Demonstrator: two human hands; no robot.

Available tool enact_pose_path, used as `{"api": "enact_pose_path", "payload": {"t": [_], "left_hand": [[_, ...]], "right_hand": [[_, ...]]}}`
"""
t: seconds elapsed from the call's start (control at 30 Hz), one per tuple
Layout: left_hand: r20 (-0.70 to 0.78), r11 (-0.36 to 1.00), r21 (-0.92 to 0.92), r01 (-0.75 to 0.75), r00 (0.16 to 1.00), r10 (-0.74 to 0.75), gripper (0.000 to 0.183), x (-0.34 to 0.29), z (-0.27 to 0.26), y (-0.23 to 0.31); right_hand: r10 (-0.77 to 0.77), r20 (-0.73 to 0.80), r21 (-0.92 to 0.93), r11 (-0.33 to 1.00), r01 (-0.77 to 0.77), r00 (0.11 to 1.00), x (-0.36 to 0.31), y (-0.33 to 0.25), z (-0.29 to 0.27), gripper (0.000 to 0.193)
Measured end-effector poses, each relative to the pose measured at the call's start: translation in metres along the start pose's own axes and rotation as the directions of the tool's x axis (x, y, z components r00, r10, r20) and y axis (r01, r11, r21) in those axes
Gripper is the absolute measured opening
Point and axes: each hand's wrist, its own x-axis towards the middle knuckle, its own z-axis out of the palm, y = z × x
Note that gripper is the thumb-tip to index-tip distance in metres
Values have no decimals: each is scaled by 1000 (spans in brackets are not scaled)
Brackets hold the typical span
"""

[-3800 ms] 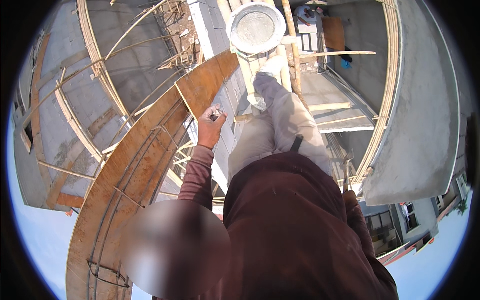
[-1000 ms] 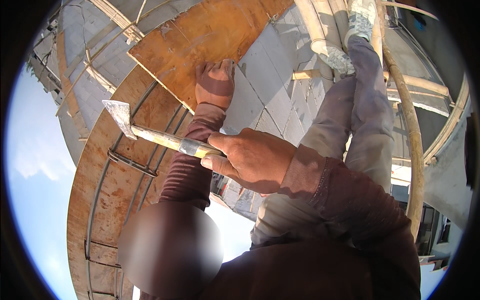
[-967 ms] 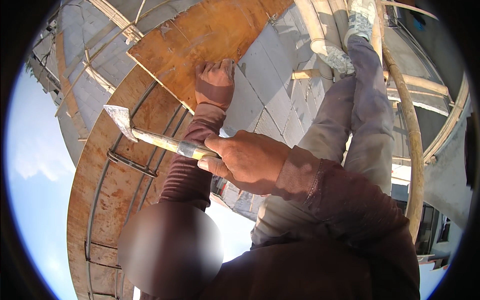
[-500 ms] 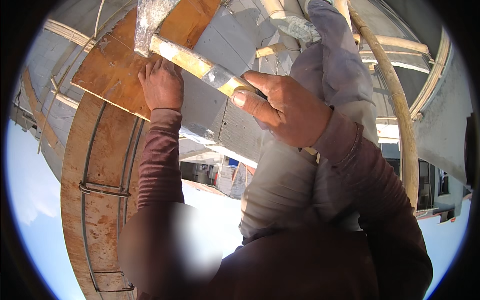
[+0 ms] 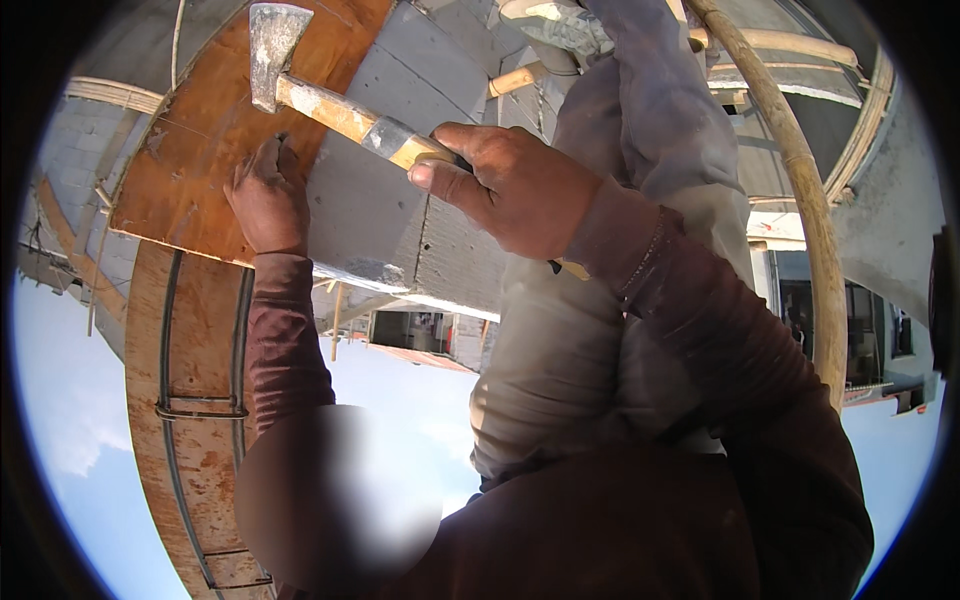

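My right hand (image 5: pixel 520 185) is wrapped round the wooden handle of a hatchet (image 5: pixel 345 115), with dark tape round part of the handle. Its worn metal head is raised above an orange-brown plywood sheet (image 5: pixel 200 160), to the upper left of my left hand (image 5: pixel 268 195). That hand is closed in a pinch at the plywood, near the edge where it meets the grey concrete (image 5: pixel 365 210). A small dark tip shows at the fingertips, too small to name. My fingers hide whatever they hold.
Below the plywood runs a rust-stained board (image 5: pixel 200 355) with a steel rebar cage (image 5: pixel 170 410) along it. Bamboo poles (image 5: pixel 790 150) stand at the right. My legs (image 5: pixel 550 350) are beside the concrete, with sky and buildings far below.
My left hand has shifted left along the plywood, its fingers now drawn into a pinch. The hatchet and my right hand have moved slightly left. The whole view has shifted a little.
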Motion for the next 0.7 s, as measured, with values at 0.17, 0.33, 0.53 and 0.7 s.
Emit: {"api": "enact_pose_path", "payload": {"t": [0.17,0.33,0.53,0.7], "left_hand": [[49,999,17,38,998,-39,19,0,1,0],[64,997,69,44,997,-48,19,4,-6,7],[71,997,69,36,997,-41,18,4,-2,5],[86,991,120,66,993,-77,18,2,-1,6]], "right_hand": [[101,35,-15,995,-101,994,3,-12,4,44],[190,40,-73,980,-187,981,4,-15,15,43],[194,-2,-124,973,-193,981,10,-14,35,41],[146,-43,-60,987,-149,988,13,-25,26,38]]}}
